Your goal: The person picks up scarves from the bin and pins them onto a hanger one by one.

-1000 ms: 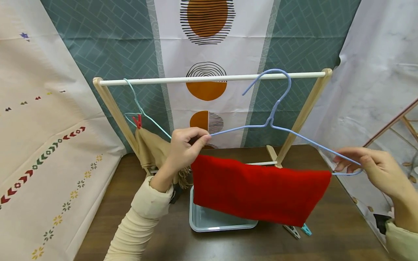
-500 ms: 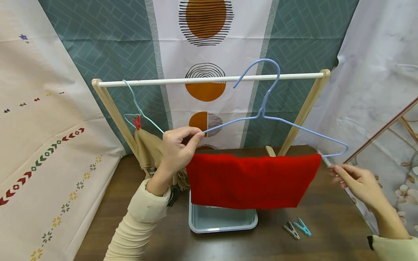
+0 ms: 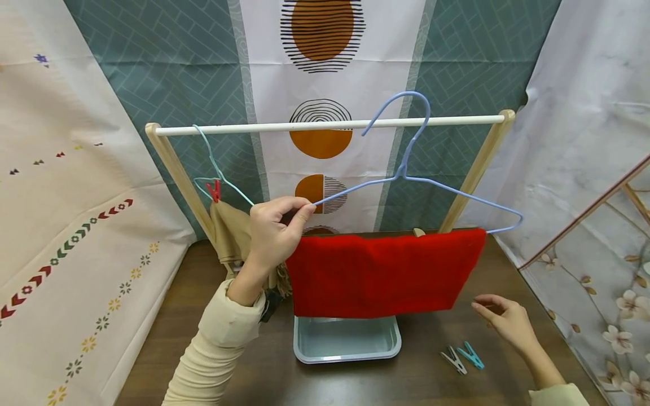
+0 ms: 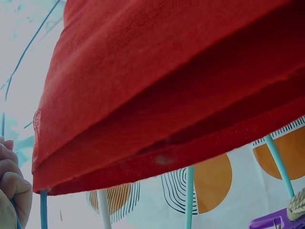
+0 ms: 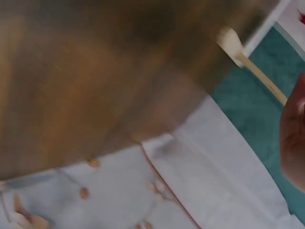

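My left hand [image 3: 276, 228] pinches the left arm of a blue wire hanger [image 3: 447, 185], whose hook overlaps the white rail in the head view. A folded red cloth [image 3: 383, 273] hangs over the hanger's lower bar; in the left wrist view the cloth [image 4: 157, 95] fills most of the picture. My right hand [image 3: 508, 321] is in the air at the lower right, holding nothing, fingers loosely bent. Closest to it on the table are a grey clothespin [image 3: 454, 360] and a turquoise clothespin [image 3: 470, 355], lying side by side.
A wooden rack with a white rail [image 3: 304, 126] stands at the back. On its left hangs a turquoise hanger [image 3: 209, 151] with a tan cloth [image 3: 231, 225] held by a red clothespin [image 3: 215, 192]. A grey tray [image 3: 347, 357] sits below the red cloth.
The right hand has let go of the hanger's right end and come down and left toward the clothespins. The hanger and red cloth have shifted left and tilted up on the right.
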Motion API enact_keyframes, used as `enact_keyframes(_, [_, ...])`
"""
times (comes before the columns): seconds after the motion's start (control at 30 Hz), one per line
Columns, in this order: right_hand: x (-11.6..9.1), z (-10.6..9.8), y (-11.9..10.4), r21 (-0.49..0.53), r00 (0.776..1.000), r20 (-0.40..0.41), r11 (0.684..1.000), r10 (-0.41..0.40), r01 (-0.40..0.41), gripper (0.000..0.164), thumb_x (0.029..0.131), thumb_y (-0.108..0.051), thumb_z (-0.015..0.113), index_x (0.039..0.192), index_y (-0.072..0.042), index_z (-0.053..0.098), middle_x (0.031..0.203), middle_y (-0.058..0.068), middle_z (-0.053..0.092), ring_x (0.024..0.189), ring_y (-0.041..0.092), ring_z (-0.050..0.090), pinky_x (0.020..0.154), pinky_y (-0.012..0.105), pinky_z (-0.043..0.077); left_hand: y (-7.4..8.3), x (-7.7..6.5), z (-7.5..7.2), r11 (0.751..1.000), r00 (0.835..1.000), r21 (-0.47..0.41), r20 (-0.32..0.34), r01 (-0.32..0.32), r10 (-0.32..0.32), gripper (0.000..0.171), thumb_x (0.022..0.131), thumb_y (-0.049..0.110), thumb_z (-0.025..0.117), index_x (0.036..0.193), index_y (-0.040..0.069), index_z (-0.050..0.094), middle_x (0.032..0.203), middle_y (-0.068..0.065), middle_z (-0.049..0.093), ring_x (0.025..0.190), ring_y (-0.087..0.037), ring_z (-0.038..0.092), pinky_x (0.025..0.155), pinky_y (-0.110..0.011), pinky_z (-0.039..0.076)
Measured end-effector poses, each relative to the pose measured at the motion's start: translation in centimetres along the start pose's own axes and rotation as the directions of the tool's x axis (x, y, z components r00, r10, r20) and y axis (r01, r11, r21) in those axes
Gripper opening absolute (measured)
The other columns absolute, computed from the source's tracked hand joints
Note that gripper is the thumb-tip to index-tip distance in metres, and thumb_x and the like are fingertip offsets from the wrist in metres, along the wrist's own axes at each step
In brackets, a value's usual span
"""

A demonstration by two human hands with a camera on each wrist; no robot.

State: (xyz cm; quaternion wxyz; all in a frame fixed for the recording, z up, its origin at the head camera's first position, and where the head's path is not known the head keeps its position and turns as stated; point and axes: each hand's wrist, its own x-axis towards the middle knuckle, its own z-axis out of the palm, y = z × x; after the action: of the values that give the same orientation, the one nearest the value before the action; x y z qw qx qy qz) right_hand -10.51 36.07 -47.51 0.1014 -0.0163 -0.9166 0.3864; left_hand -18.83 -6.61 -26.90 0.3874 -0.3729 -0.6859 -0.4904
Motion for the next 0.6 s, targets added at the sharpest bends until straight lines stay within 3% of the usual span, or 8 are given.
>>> enact_keyframes(0.17, [-1.3,2.2,1.8,-0.065,0.999,0.010,0.997,0.044,-0.043,0.029,0.078,-0.019,0.072,0.099,0.001,0.066,0.085,0.009,0.066,0.067,-0.001,0.056,0.055,0.021,0.047,-0.1,-0.1,-0.1,1.000,1.000,0.008,-0.002,-0.001,0.001,0.006,0.074,-0.007,0.067,0.069,-0.006,0.066,0.057,-0.009,0.057,0.044,-0.010,0.043,0.044,-0.019,0.039])
enact_keyframes(0.27, [-2.0,3.3,2.7,-0.078,0.998,0.030,0.996,0.052,-0.049,0.036,0.074,-0.020,0.076,0.100,0.001,0.065,0.088,0.011,0.066,0.071,0.008,0.060,0.059,0.023,0.048,-0.1,-0.2,-0.1,1.000,1.000,0.009,-0.012,0.002,-0.002,0.005,0.074,-0.007,0.067,0.069,-0.006,0.066,0.058,-0.009,0.057,0.045,-0.010,0.043,0.044,-0.019,0.039])
enact_keyframes(0.43, [-2.9,4.3,3.7,-0.137,0.995,0.092,0.990,0.048,-0.036,0.046,0.070,-0.025,0.078,0.105,0.000,0.063,0.096,0.015,0.063,0.081,0.029,0.060,0.066,0.037,0.048,0.0,-0.2,-0.1,1.000,1.000,0.012,-0.021,0.012,-0.012,0.005,0.074,-0.007,0.068,0.069,-0.005,0.066,0.058,-0.009,0.057,0.046,-0.010,0.043,0.045,-0.019,0.039])
enact_keyframes(0.6, [-3.7,4.6,4.6,-0.182,0.983,0.181,0.983,0.044,-0.011,0.055,0.065,-0.027,0.081,0.108,0.002,0.061,0.098,0.016,0.060,0.087,0.034,0.056,0.070,0.048,0.046,-0.1,-0.4,0.0,1.000,1.000,0.007,-0.019,0.017,-0.017,0.005,0.074,-0.007,0.068,0.070,-0.005,0.066,0.058,-0.008,0.056,0.046,-0.011,0.043,0.045,-0.020,0.038])
